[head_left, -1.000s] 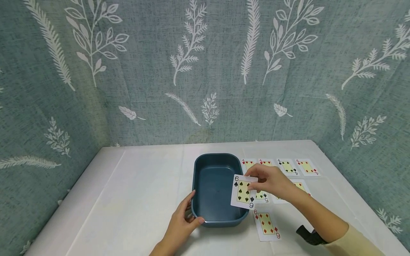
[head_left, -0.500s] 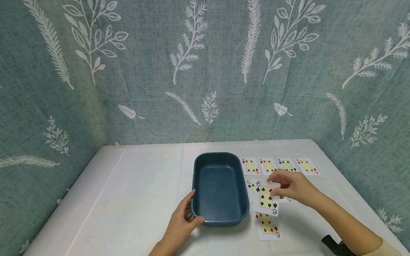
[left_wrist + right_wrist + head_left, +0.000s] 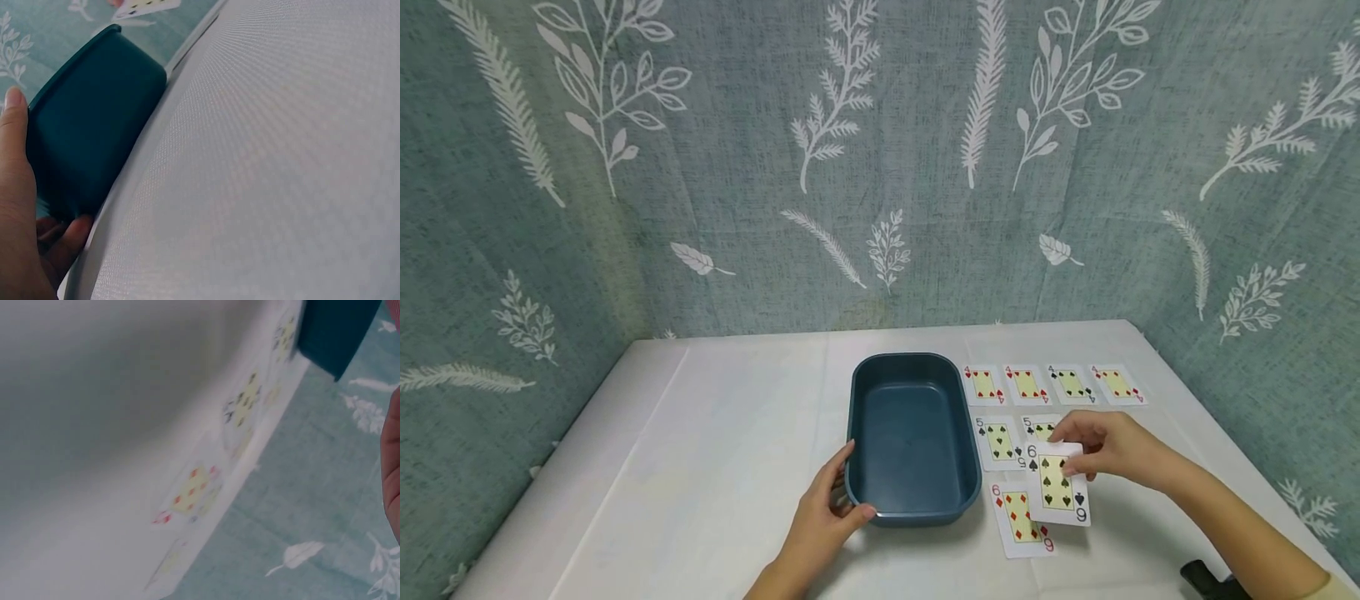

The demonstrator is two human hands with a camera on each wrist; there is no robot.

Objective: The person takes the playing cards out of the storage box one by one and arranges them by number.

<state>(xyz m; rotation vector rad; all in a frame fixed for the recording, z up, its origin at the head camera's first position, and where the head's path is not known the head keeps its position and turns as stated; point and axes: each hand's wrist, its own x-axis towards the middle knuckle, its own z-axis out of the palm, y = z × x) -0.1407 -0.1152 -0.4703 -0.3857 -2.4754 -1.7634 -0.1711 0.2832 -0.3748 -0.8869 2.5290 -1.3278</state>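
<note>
Bare white table [image 3: 715, 467] lies open left of the dark teal bin [image 3: 913, 433], while rows of playing cards [image 3: 1051, 385] crowd the surface to the bin's right, up to the patterned backdrop [image 3: 880, 167].

The dark teal tub [image 3: 913, 437] that your left hand [image 3: 820, 521] grips looks like moulded plastic, smooth, with a soft half-matt shine on its walls. The six of spades [image 3: 1057, 486] that your right hand [image 3: 1108, 448] pinches is thin coated card, smooth and a little glossy, like the six of diamonds [image 3: 1021, 520] under it. The white table cover [image 3: 715, 467] looks like a fine woven cloth, matt. The backdrop [image 3: 880, 167] is coarse matt fabric with printed leaves.
</note>
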